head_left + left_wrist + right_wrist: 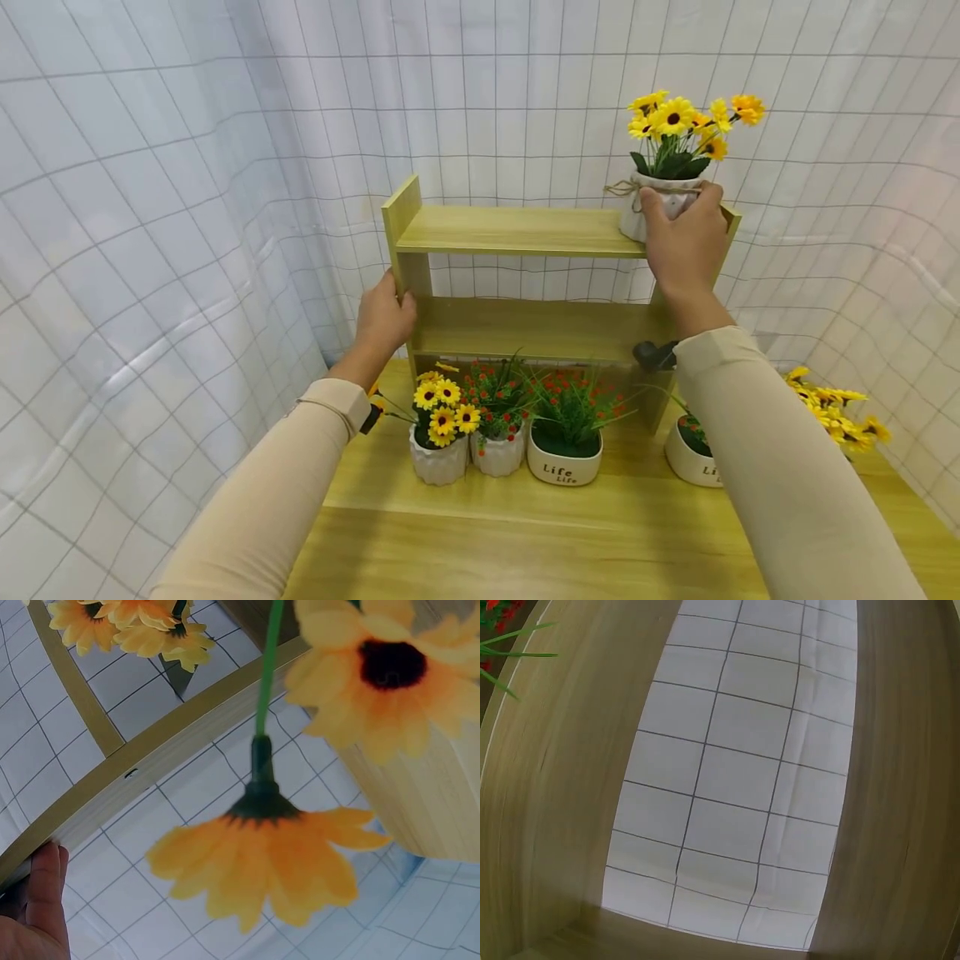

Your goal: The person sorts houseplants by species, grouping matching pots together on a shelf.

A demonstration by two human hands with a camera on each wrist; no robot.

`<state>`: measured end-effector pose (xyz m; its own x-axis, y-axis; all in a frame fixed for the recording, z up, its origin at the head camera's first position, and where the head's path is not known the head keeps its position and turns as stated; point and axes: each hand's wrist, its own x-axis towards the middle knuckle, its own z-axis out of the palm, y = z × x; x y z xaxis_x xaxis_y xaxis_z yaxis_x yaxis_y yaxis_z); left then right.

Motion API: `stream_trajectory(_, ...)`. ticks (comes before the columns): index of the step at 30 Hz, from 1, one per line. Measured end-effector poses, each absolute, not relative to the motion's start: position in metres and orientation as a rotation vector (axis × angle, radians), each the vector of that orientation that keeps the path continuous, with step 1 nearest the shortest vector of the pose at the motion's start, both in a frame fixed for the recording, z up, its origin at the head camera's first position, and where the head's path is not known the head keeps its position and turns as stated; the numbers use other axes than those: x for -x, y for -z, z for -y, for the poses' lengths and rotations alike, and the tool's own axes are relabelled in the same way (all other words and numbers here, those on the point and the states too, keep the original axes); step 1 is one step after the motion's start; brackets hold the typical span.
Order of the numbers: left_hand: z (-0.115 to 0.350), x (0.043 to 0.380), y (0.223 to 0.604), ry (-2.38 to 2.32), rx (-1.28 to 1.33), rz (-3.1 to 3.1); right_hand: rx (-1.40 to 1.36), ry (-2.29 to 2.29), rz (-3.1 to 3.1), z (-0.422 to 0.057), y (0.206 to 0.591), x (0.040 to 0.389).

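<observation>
My right hand (686, 242) grips a white ribbed pot (633, 212) of yellow artificial sunflowers (673, 117) at the right end of the top board. Twine with a bow circles the pot, which stands upright; my thumb is on its front and my fingers on its right side. At the other end, my left hand (385, 317) holds the left side panel of the wooden shelf (517, 229), thumb at the front edge. The left wrist view shows fingers (46, 892) against the panel's edge. In the right wrist view only shelf boards (562, 787) appear, the hand out of frame.
In front of the shelf stand a sunflower pot (438, 462), a red-flowered pot (498, 456) and a "Life" planter (564, 468) with grass. Another planter (690, 462) and yellow flowers (843, 417) are partly behind my right sleeve. Gridded white cloth (525, 100) hangs behind the wooden table (480, 550).
</observation>
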<state>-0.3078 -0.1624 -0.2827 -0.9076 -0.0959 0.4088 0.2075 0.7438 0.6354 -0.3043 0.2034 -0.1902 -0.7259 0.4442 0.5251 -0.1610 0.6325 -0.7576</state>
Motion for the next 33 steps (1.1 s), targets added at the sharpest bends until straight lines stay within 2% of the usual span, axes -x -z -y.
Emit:
stream_trajectory(7,0.158,0.310,0.286,0.982,0.097,2.525,0.129,-1.254,2.053,-0.214,0.194,0.290)
stream_trajectory(15,0.161,0.312,0.289,0.978,0.129,2.488,-0.051,-1.244,1.905,-0.229,0.215,0.247)
stream_trajectory(24,0.169,0.311,0.289,1.001,0.116,2.478,0.073,-1.236,1.844,-0.256,0.268,0.199)
stream_trajectory(33,0.164,0.310,0.286,1.028,0.113,2.491,0.253,-1.171,1.751,-0.312,0.325,0.156)
